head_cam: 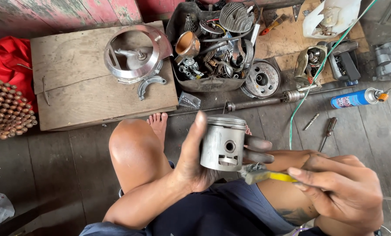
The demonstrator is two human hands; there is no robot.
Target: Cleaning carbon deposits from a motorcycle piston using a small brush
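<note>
My left hand holds a grey metal piston upright, thumb on its left side and greasy fingers behind it. The piston shows a round pin hole and a notched skirt. My right hand grips a yellow-handled tool whose metal tip points left, just under the piston's lower right edge. Both hands hover over my lap, above my bent knee.
A wooden board carries a shiny metal cover. A black tub holds several engine parts. A long shaft, a blue spray can, a screwdriver and a green hose lie on the plank floor. A red cloth sits far left.
</note>
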